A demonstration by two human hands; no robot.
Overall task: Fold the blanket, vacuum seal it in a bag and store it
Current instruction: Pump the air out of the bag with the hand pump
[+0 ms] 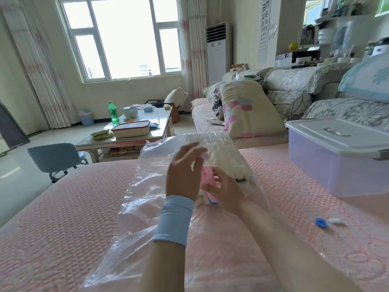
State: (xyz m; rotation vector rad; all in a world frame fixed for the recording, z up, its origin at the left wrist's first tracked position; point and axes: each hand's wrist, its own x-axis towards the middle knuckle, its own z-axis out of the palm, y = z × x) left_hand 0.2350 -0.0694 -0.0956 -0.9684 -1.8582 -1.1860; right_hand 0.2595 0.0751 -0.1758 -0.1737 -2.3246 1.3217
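Observation:
A clear plastic vacuum bag [147, 199] lies on the pink quilted bed cover [63, 207]. Inside its far end sits a folded white fluffy blanket [223, 152]. A pink hand pump [207, 178] stands on the bag over a blue valve. My right hand [225, 190] grips the pump's lower body. My left hand [185, 171], with a light blue wristband, holds the pump's upper end, its fingertips pinching the pink top. A blue valve cap [321, 222] and a small white piece [334, 220] lie loose on the bed to the right.
A lilac storage box with a white lid [341, 157] stands on the bed at the right. Behind are a sofa with a floral pillow [246, 106], a coffee table [134, 131] with a green bottle, and a grey chair [56, 159].

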